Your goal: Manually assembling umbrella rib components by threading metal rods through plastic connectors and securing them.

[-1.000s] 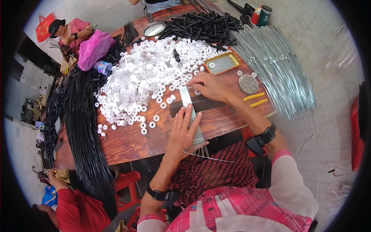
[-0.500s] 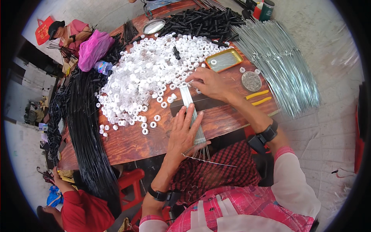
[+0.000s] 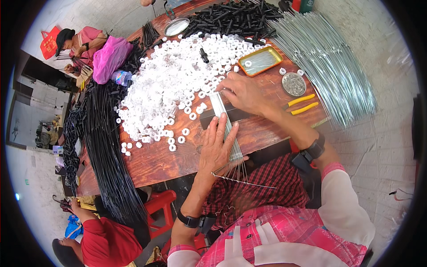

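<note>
My left hand lies flat with fingers stretched over a row of thin metal rods, which rests across a dark flat strip on the table. Beyond the table edge the near ends of the rods fan out over my lap, crossed by a thin, bent wire. At the rods' far ends, my right hand has its fingers bent and drawn together beside the white rings. Whatever those fingertips hold is hidden or too small to make out.
A heap of white rings and clear plastic pieces covers the table's middle. Around it are black parts, long black rods, silver rods, a yellow tin, a round dish and yellow-handled pliers. Two people sit at left.
The view has shifted slightly, so the table and hands appear a little to the right. My left hand stays on the rods; my right fingers are more bent at their far ends.
</note>
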`<state>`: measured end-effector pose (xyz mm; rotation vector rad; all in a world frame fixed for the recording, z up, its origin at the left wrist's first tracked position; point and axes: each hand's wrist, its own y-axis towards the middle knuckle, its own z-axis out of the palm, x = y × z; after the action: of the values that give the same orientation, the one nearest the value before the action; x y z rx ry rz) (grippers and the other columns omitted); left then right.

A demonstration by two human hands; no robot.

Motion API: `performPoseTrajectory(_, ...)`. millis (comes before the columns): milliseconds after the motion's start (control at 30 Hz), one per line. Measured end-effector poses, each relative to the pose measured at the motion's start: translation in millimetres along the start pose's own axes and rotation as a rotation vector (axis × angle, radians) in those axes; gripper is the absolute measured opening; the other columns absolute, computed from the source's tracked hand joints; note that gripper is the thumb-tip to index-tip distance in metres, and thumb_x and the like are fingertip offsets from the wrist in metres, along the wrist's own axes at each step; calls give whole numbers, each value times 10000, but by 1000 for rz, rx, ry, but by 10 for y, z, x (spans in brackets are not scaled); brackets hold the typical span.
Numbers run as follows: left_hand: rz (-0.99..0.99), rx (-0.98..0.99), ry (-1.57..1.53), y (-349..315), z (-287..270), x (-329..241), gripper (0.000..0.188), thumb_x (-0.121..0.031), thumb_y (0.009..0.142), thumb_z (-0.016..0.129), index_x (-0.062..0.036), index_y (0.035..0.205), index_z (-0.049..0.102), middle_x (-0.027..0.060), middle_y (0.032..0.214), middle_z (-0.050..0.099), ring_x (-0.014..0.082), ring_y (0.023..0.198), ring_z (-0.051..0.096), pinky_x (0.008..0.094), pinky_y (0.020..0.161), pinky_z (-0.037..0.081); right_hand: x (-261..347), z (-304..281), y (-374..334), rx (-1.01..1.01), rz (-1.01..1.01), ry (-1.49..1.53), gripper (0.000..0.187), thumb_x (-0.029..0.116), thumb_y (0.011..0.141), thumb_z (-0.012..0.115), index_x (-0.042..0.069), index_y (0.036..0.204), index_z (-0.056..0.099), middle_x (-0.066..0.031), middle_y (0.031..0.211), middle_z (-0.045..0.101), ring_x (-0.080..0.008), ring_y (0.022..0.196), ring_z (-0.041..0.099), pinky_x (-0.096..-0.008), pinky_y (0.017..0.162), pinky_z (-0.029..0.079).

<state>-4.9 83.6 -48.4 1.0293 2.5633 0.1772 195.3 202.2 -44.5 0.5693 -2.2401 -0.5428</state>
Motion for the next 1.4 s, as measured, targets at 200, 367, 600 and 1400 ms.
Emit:
performPoseTrajectory(200, 9, -9, -15, 0, -1, 8, 1006, -553, 738, 812, -126, 1548, 396, 240, 1635, 231, 493, 1471, 257, 592, 1161, 318, -39, -58, 45, 137, -19, 42, 117, 142, 929, 622, 100, 999, 706, -104, 932, 588, -307, 884, 626, -405, 765, 504)
performPoseTrajectory(367, 12, -26, -31, 4, 3, 9, 1012, -548, 725, 822, -128, 1545, 402, 235, 1634, 238, 496, 1461, 272, 589, 1153, 331, 54, -50, 57, 171, 9, -26, 145, 145, 938, 608, 107, 1033, 711, -104, 941, 598, -299, 931, 632, -416, 810, 514)
performPoseTrajectory(600, 22, -22, 0, -5, 3, 1, 1010, -547, 720, 823, -115, 1536, 415, 264, 1624, 240, 508, 1444, 292, 586, 1138, 345, -9, -72, 129, 210, -55, 49, 182, 113, 938, 582, 98, 1061, 715, -108, 974, 634, -306, 956, 636, -414, 835, 515)
performPoseTrajectory(1400, -12, -64, -53, -7, 48, -8, 1000, -510, 666, 863, -146, 1511, 473, 263, 1634, 237, 476, 1475, 283, 569, 1152, 324, 46, -12, 89, 198, 40, 147, 226, 46, 929, 542, 101, 1061, 717, -104, 1016, 638, -312, 1020, 624, -416, 891, 499)
